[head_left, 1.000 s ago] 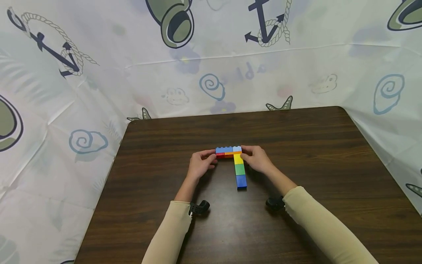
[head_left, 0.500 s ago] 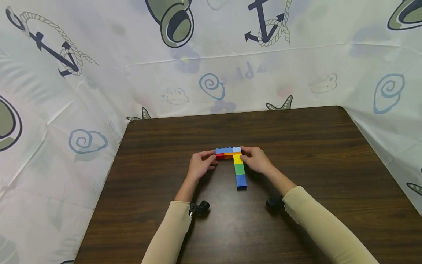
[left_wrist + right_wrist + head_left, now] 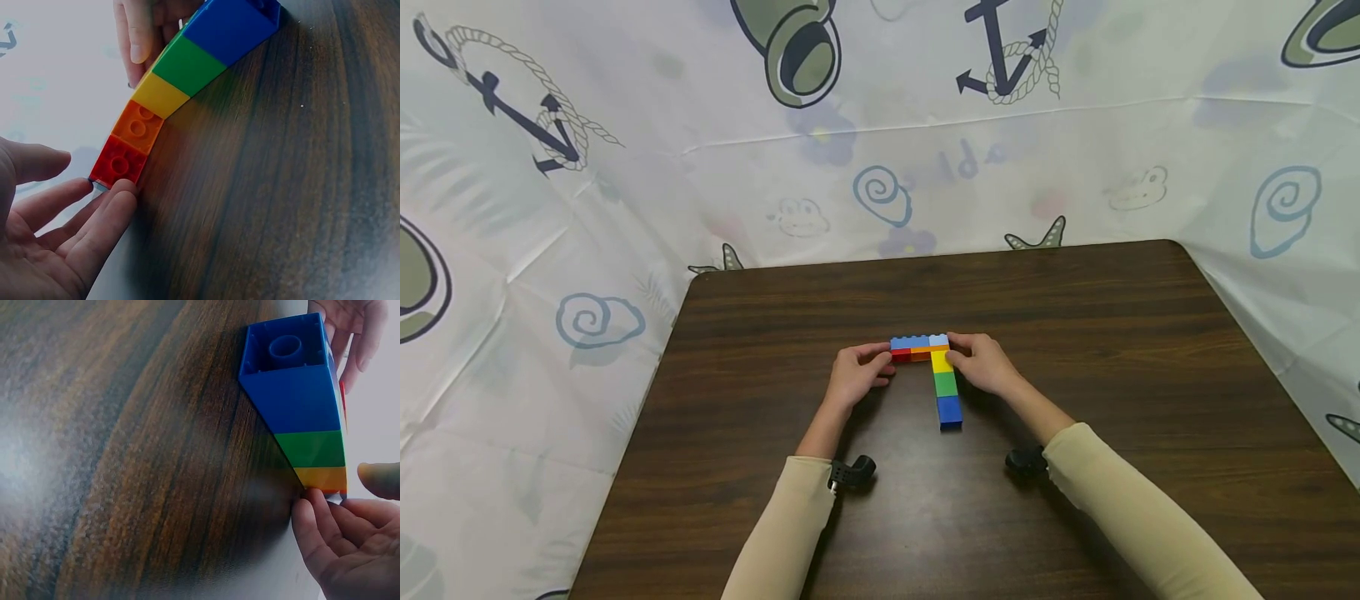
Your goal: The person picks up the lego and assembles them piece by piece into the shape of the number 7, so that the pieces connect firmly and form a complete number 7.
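Toy building bricks joined in an L shape lie on the brown table. Along the far bar are a blue brick point(image 3: 910, 342), a light-coloured brick point(image 3: 938, 340), a red brick point(image 3: 119, 164) and an orange brick point(image 3: 136, 127); hollow undersides of the last two face the person. From the bar's right end a yellow brick point(image 3: 941, 361), green brick point(image 3: 946, 384) and dark blue brick point(image 3: 950, 411) run towards the person. My left hand point(image 3: 853, 372) touches the bar's left end with extended fingertips, thumb apart. My right hand point(image 3: 985, 361) touches the right end likewise, thumb apart.
The wood-grain table point(image 3: 775, 317) reaches back to a white printed cloth point(image 3: 700, 192) hanging behind and at both sides. Black wrist cameras, one on the left wrist point(image 3: 853, 472) and one on the right wrist point(image 3: 1026, 461), stick out inward over the table.
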Action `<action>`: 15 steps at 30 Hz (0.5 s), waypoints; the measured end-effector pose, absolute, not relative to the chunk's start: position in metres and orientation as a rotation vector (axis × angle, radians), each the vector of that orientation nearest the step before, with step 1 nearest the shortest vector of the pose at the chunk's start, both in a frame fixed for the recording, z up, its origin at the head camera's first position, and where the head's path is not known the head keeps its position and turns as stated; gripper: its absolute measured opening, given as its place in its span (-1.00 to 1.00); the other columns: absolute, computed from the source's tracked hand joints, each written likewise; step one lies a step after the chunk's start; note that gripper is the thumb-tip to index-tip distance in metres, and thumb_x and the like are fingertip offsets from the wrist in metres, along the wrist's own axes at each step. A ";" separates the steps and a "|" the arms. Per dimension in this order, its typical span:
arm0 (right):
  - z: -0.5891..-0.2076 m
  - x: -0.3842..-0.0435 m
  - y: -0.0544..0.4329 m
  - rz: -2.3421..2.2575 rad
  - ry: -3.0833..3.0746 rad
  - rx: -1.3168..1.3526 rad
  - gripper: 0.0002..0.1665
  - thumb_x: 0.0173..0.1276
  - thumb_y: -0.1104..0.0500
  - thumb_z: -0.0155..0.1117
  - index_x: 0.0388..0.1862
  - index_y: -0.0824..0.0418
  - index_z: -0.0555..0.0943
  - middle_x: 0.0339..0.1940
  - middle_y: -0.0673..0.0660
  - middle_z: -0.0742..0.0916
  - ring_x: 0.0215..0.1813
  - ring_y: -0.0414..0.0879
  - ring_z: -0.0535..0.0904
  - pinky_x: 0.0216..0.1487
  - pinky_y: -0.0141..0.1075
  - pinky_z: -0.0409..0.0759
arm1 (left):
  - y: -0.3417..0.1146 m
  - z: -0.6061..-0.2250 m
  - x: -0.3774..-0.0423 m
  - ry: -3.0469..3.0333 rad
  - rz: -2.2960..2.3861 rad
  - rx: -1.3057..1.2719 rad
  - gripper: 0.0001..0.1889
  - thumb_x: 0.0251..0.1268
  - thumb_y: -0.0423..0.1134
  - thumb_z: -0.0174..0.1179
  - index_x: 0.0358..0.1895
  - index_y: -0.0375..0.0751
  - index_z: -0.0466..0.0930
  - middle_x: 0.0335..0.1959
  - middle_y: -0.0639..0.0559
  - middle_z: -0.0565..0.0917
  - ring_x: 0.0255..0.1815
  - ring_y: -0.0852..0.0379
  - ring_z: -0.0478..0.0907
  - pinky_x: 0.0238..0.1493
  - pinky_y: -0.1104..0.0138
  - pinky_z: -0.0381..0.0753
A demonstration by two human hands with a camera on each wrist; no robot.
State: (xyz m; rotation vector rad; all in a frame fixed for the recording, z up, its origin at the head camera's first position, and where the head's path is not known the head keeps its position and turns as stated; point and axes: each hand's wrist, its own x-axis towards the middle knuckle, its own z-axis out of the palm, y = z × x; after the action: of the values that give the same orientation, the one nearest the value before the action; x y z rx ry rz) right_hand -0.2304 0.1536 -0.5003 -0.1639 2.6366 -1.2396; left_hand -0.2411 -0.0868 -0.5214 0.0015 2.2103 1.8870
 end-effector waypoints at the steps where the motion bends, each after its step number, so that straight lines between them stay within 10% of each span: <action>1: -0.500 -0.230 0.154 -1.241 2.638 -0.166 -0.44 0.52 0.15 0.10 0.42 0.31 0.36 0.40 0.28 0.46 0.24 0.14 0.45 0.34 0.09 0.30 | -0.087 -0.521 -0.241 2.208 1.884 0.000 -0.67 0.38 -0.27 0.23 0.13 -0.33 0.62 0.08 -0.18 0.65 -0.18 -0.05 0.72 -0.22 0.23 0.68; 15: -0.499 -0.228 0.170 -1.285 2.654 -0.245 -0.42 0.52 0.17 0.11 0.45 0.32 0.33 0.36 0.28 0.50 0.20 0.16 0.51 0.23 0.04 0.44 | -0.100 -0.519 -0.242 2.408 1.811 0.178 -0.71 0.38 -0.26 0.23 0.08 -0.28 0.66 -0.06 -0.15 0.70 -0.17 -0.13 0.71 -0.26 0.16 0.69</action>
State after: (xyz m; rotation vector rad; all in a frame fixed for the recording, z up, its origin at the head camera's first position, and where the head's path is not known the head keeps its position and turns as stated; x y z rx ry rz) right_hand -0.2275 0.1704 -0.4989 -0.2446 2.6541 -1.2854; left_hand -0.2421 -0.1000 -0.5186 0.1775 2.4079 1.8113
